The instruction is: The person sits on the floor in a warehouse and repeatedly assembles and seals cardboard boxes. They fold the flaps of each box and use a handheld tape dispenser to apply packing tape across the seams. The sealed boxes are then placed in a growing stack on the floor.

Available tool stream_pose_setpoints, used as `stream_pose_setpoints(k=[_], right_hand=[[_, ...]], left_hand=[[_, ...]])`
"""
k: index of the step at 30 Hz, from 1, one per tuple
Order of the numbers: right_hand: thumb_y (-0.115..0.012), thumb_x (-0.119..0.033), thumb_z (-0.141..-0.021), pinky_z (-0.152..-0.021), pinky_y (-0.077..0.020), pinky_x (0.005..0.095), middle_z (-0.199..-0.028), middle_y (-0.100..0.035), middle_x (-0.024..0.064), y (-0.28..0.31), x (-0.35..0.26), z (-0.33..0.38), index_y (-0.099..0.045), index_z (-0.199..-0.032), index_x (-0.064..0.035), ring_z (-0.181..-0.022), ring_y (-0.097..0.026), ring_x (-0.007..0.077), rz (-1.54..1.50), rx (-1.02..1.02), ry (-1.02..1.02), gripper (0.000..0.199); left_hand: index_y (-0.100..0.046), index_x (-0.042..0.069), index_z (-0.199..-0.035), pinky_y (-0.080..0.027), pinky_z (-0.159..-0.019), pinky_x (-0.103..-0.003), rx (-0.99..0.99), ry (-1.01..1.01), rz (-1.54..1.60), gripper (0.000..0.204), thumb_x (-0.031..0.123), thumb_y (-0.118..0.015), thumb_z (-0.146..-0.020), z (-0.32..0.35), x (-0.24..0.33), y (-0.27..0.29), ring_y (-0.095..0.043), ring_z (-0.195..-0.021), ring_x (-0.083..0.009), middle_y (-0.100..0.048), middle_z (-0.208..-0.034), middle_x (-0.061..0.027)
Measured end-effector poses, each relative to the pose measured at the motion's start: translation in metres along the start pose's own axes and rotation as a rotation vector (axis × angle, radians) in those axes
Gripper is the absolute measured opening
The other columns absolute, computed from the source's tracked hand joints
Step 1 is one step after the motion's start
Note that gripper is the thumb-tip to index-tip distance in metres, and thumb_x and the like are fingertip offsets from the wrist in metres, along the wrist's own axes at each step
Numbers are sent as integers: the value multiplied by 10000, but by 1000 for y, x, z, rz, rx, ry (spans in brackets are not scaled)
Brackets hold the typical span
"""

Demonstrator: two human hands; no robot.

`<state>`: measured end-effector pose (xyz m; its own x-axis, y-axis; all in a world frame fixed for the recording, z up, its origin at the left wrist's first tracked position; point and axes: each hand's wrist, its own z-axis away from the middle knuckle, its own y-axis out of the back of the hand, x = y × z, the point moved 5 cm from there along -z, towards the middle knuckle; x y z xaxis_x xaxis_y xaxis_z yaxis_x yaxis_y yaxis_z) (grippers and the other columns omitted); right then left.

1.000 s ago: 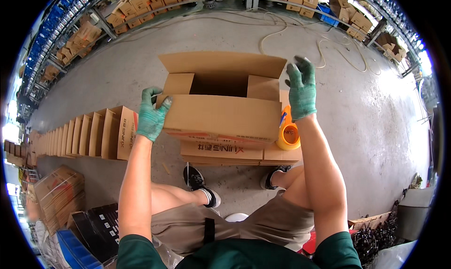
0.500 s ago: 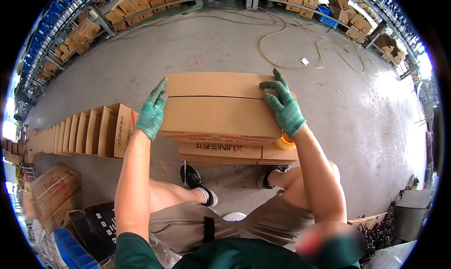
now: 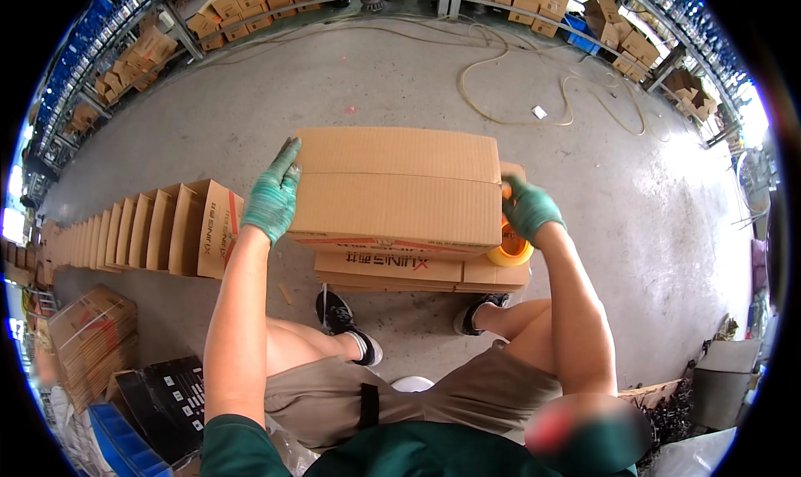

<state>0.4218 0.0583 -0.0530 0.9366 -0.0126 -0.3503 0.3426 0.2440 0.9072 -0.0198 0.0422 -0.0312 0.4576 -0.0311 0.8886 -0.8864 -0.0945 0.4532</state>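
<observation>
R hand (image 3: 532, 208) has come off the cardboard box (image 3: 396, 206) top since the last frame, now at the orange tape dispenser (image 3: 512, 258) just right of it; fingers look curled but it's blurry, so can't tell if it's gripping tbh; L hand (image 3: 273, 195) is flat-ish, fingers straight against the box's left side; box sits flaps down on a cardboard stack (image 3: 388, 277), w/ a carton row (image 3: 221, 227) off left.
</observation>
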Motion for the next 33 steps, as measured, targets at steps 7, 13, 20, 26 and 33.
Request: stream_pose_setpoints(k=[7,13,20,26,33], right_hand=[[-527,-421,-944,-852,-546,457,-1083,-712,194,-93,63,-12,-649,-1218,-201,-950,-686,394,94,109,55,372],[-558,-152,-958,-794,-558,356,-1127,-715,94,1,73,-33,-657,-1265,-139,-924,-688,225,-725,212,6,323],[-592,-233,-890,-846,-550,304,-1025,-704,112,146,-61,3,-677,-1211,18,-873,-660,163,-1175,241,479,417],[-659,-339,-904,-827,-536,303,-937,-700,82,105,-109,-10,-713,-1093,17,-864,-646,157,-873,-157,521,407],[-683,-451,-908,-800,-530,290,-915,-695,74,108,-108,-4,-709,-1086,34,-846,-640,140,-767,-201,462,517]], left_hand=[[-460,146,-1510,-267,-1245,-314,-17,-25,-16,423,152,-436,-1088,-9,-2,-12,-327,-1494,-212,-348,-1624,-81],[-486,158,-1492,-319,-1217,-315,28,-46,-113,411,157,-447,-1082,-8,-4,-10,-381,-1469,-227,-389,-1600,-102],[-522,151,-1464,-373,-1172,-320,61,-63,-117,418,95,-443,-1056,-7,-8,-11,-414,-1452,-248,-408,-1591,-109],[-520,145,-1464,-383,-1164,-328,85,-57,-213,416,105,-450,-1056,-1,11,-13,-442,-1432,-257,-437,-1570,-117],[-509,109,-1461,-395,-1156,-358,85,-51,-328,417,143,-485,-1046,3,19,-8,-453,-1413,-300,-454,-1553,-122]])
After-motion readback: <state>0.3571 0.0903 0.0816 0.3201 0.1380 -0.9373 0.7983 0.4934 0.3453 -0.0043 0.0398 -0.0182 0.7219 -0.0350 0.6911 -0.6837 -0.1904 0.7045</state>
